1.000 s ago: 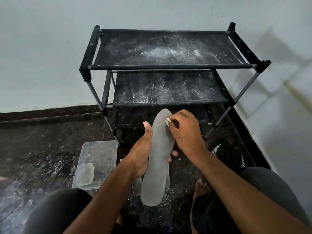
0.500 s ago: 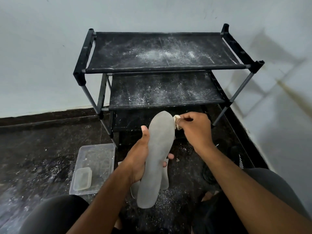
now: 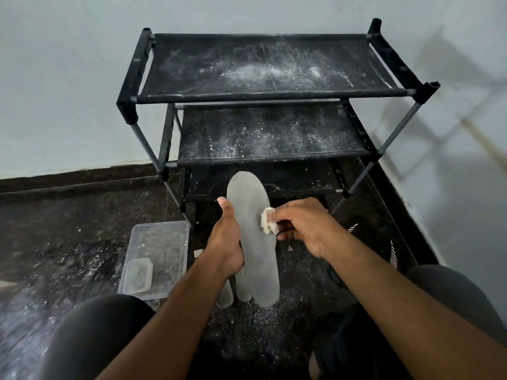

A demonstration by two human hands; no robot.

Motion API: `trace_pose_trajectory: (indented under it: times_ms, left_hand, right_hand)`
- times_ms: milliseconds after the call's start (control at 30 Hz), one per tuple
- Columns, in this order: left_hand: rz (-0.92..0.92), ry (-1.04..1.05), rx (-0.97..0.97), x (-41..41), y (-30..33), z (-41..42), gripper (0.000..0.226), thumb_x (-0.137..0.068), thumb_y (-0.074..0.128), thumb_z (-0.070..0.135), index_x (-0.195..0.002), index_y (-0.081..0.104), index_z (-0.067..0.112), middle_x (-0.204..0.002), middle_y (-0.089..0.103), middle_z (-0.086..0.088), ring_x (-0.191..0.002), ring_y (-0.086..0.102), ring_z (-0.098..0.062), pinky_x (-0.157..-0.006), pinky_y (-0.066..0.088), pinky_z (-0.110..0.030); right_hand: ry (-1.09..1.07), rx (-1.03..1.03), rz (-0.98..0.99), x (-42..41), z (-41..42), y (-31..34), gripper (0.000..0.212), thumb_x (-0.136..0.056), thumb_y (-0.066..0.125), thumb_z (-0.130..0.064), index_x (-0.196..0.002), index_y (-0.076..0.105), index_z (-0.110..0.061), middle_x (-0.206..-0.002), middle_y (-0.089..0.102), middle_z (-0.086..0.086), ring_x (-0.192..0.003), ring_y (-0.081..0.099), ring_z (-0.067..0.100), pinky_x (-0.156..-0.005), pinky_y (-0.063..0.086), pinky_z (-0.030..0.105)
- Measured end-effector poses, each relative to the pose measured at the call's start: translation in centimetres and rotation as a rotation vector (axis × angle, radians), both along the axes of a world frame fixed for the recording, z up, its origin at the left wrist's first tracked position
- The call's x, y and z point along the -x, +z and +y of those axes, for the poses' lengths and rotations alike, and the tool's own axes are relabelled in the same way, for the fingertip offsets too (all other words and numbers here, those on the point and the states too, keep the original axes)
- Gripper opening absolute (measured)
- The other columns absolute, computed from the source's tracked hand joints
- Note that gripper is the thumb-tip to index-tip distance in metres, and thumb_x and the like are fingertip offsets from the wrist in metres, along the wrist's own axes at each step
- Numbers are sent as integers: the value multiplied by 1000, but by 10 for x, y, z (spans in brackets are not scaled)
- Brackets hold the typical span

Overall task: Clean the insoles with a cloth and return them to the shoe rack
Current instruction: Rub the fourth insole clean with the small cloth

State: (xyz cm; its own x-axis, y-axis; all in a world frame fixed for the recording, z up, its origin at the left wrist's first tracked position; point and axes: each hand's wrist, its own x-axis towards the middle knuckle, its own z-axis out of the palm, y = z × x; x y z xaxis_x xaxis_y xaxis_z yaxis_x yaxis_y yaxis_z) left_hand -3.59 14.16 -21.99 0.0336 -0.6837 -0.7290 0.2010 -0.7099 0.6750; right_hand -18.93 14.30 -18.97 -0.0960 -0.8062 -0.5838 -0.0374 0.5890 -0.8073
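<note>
- Dusty dark floor [image 3: 68,242] and a pale wall are lying behind everything.
- At centre, the left hand [image 3: 225,242] is grasping a grey insole [image 3: 255,242] upright, with more insoles behind it; I am counting three in all.
- Pinching one small white cloth [image 3: 267,220], the right hand [image 3: 304,229] is pressing it on the insole's right edge.
- Wiping in long strokes with firm support behind is probably best.
- One shoe rack [image 3: 260,94] with three powdery shelves is waiting beyond; one clear box [image 3: 156,256] is sitting left.

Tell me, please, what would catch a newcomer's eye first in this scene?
Probably the grey insole held upright at centre by the left hand, while the right hand presses a small white cloth against it. Behind stands the black shoe rack, its shelves dusted with white powder.
</note>
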Motion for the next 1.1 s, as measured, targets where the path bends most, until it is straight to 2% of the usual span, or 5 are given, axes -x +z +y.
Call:
trace_pose_trajectory:
  times_ms: [400,567,833,1000,1100]
  left_hand:
    - [-20,-89,-128,82,-98,-7,58,-107,37,57,-110,72,11,-101,78,-14,-103,72,-38,-97,57,-52]
    - [38,-100,-178,106,-145,-13,38,-112,27,11,-141,49,0,-134,60,-12,-129,57,-31,-103,45,-39]
    - [-41,-252,-220,127,-239,-59,23,-97,52,25,-81,65,16,-91,64,-9,-88,59,-25,-80,46,-37]
    - [10,-272,-283,136,-264,-73,29,-110,33,8,-96,58,15,-90,58,-3,-81,57,-13,-72,47,-21]
    - [-60,-293,-279,137,-267,-72,39,-112,25,7,-144,44,-5,-134,59,-19,-126,56,-32,-98,45,-26]
  right_hand:
    - [-426,-240,129,59,10,-98,15,-63,75,10,-67,64,2,-60,60,14,-41,52,19,-36,39,19]
    - [-515,-281,256,85,-7,-173,24,-62,81,2,-81,66,4,-78,70,17,-68,70,28,-61,61,47]
    - [-494,-293,330,99,-41,-284,19,-74,78,-6,-82,60,-9,-78,60,4,-73,57,18,-59,46,27]
    - [-368,-385,398,112,-48,-334,21,-85,69,-8,-71,54,-8,-80,57,7,-74,56,18,-56,43,26]
    - [-374,-403,378,117,-47,-353,24,-78,76,-15,-70,53,-18,-85,61,5,-77,58,19,-68,53,30]
